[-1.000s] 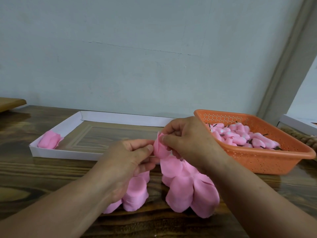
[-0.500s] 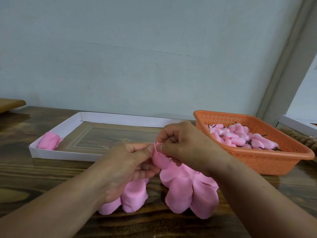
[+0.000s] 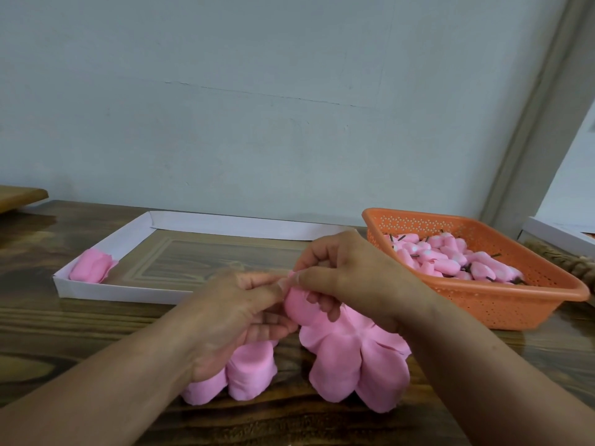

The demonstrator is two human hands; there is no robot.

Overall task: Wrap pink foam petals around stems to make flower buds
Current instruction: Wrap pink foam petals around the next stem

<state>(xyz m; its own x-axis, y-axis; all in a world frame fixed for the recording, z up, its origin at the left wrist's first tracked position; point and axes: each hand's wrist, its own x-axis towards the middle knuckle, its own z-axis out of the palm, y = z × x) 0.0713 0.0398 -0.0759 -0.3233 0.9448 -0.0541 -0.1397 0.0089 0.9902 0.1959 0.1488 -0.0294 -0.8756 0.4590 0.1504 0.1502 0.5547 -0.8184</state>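
Change: both hands have sunk slightly toward the table since the earlier frames, and the pinched petal now sits lower and more tightly rolled.
Left hand (image 3: 238, 317): fingers curled, thumb pressing the rolled petal from the left.
Right hand (image 3: 347, 281): thumb and forefinger pinching the top edge of the same petal (image 3: 297, 304).
Petal sheets: one cluster (image 3: 357, 365) hangs below the right hand onto the table (image 3: 80, 342); a second (image 3: 241, 375) lies under the left palm.
Stem: hidden inside the roll, probably between the two thumbs; cannot be confirmed.
Basket (image 3: 502, 304): orange, right of the hands, holds finished buds (image 3: 450, 262) with dark stems.
Tray (image 3: 106, 291): white, behind the left hand, one pink bundle (image 3: 91, 268) in its near-left corner.
Risk: springy foam may unroll if either pinch slackens; uneven pressure could let the stem slip out and leave a loose bud.
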